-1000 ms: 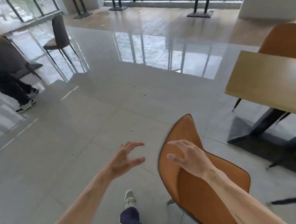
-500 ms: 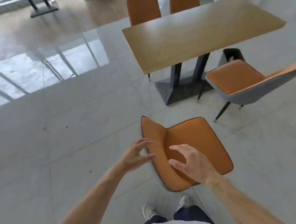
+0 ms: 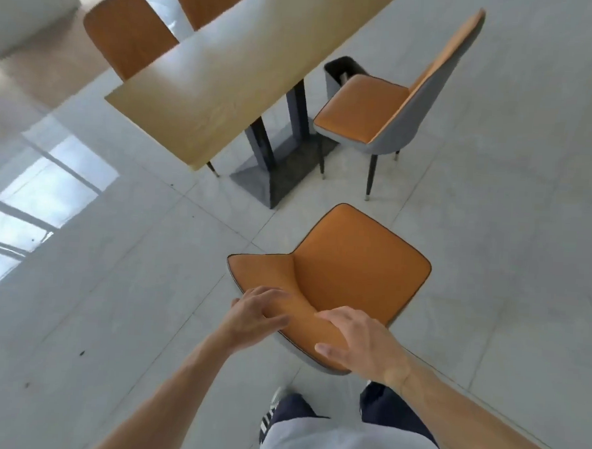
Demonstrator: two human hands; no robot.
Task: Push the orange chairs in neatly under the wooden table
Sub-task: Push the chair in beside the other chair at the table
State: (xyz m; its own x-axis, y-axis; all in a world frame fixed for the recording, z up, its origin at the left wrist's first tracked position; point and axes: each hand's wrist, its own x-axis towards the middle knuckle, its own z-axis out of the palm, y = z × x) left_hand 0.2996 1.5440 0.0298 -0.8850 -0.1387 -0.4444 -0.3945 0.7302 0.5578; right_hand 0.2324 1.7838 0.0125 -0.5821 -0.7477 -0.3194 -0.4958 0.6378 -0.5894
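The nearest orange chair (image 3: 357,268) stands on the floor just in front of me, away from the wooden table (image 3: 227,76), its seat turned toward the table's base. My left hand (image 3: 257,313) lies curled over the top of its backrest. My right hand (image 3: 362,344) clasps the same edge a little to the right, thumb on the near side. A second orange chair (image 3: 365,114) with a grey shell stands pulled out at the table's right side. Two more orange chairs (image 3: 129,33) sit tucked in at the far side.
The table stands on a dark pedestal base (image 3: 276,175). A dark bin (image 3: 340,68) sits on the floor behind the right chair. Pale glossy tiles (image 3: 113,283) spread to the left and right. My legs and shoes show at the bottom.
The view has swung down and right toward the table. Both hands, hovering open a second ago, have come down onto the near chair's backrest.
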